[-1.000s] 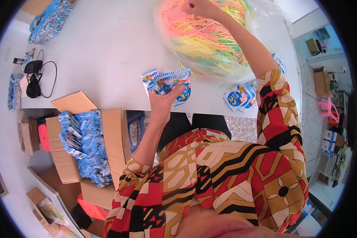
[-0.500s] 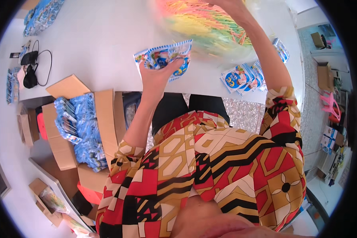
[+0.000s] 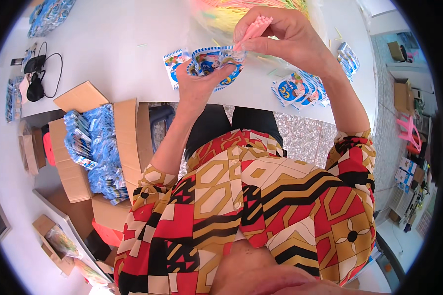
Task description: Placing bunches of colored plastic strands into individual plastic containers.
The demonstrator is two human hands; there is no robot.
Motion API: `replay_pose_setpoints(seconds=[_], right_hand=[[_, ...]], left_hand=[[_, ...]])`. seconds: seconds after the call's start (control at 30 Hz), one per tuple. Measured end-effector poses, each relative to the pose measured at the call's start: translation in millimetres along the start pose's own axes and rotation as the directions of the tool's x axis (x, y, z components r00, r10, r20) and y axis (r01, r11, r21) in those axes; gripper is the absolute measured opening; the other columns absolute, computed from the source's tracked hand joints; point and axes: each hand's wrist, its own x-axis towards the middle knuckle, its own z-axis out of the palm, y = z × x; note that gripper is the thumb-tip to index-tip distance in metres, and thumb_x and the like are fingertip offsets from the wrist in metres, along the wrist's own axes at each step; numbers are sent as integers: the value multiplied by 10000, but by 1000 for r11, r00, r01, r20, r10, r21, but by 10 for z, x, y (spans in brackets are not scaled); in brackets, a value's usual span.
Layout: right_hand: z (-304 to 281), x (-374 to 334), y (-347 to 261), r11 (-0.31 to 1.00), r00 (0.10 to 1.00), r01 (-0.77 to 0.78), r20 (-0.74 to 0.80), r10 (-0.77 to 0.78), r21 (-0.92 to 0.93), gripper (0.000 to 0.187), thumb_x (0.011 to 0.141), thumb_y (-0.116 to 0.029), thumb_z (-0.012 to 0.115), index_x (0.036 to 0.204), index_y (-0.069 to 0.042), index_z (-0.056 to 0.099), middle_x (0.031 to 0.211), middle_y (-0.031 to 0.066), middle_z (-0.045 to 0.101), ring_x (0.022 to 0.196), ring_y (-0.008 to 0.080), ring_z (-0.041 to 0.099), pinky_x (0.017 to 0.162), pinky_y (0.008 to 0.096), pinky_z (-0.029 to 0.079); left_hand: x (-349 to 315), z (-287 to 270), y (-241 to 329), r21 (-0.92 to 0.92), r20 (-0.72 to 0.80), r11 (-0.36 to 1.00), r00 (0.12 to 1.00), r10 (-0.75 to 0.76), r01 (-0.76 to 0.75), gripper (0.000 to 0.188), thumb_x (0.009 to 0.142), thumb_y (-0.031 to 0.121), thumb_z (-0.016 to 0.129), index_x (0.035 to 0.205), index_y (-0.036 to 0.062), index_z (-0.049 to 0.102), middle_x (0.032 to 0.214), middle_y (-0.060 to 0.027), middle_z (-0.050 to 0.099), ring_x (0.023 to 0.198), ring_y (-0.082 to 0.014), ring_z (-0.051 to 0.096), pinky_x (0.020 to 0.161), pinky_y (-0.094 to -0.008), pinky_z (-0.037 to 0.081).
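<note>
My left hand [image 3: 199, 86] grips a blue-and-white printed plastic pouch [image 3: 212, 63], its top edge spread apart, over the table's near side. Behind that pouch, a second printed packet [image 3: 174, 66] shows at its left; whether my fingers hold it too I cannot tell. Pinched in my right hand [image 3: 293, 42] is a small bundle of pink sticks [image 3: 255, 32], thin and straw-like. The bundle's lower end is at the pouch's right upper edge. Beyond my hands lies a large clear plastic bag [image 3: 270, 9] of pink, yellow and green sticks.
Several printed packets [image 3: 300, 88] overlap at the table's near right edge, with more [image 3: 348, 59] beyond. An open cardboard box [image 3: 125, 142] full of blue packets [image 3: 103, 147] stands lower left. A black corded device [image 3: 36, 88] and blue packets [image 3: 49, 17] lie at the table's left.
My right hand has come back from the bag of sticks toward the pouch, now with the pink bundle in its fingers. In my left hand, the pouch's top has opened wider.
</note>
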Motion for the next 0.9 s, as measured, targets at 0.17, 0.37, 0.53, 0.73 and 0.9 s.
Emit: replay_pose_setpoints(seconds=[0.17,0.37,0.53,0.73,0.9], right_hand=[[220,0,-237,720,735,-678,-135,664,-146,97,828,-66,624,921,-40,617,833,35,640,773,118,620,700,245,489],[183,40,-284,634,648,-758,-71,758,-154,134,888,-134,586,980,-46,625,915,30,629,861,85,588,777,226,466],[92,49,-85,878,904,-428,-87,420,-215,108,802,-70,666,890,-27,620,841,18,612,715,66,531,601,207,415],[140,141,-267,879,895,-446,-84,438,-168,157,811,-99,669,944,-26,631,828,22,610,689,74,540,581,215,419],[139,164,-352,667,676,-737,-133,725,-110,182,825,-113,665,976,-16,635,853,38,617,699,75,535,593,220,422]], left_hand=[[10,-26,-5,44,3,999,1000,21,-21,250,708,68,771,906,-32,657,836,-58,674,731,-77,616,678,-204,500],[14,-34,-19,66,30,997,999,28,-30,237,716,73,766,907,-22,662,824,-44,674,713,-62,602,661,-199,493],[32,-25,-29,61,49,998,999,23,-26,237,722,79,764,913,-16,663,824,-42,674,716,-59,602,660,-199,493],[21,-70,-68,13,55,1000,998,8,-9,250,722,85,765,929,-4,658,844,-48,677,736,-74,619,671,-205,503],[15,-57,-76,-70,52,997,998,-29,32,306,712,84,774,973,5,637,885,-48,673,769,-90,628,704,-220,506]])
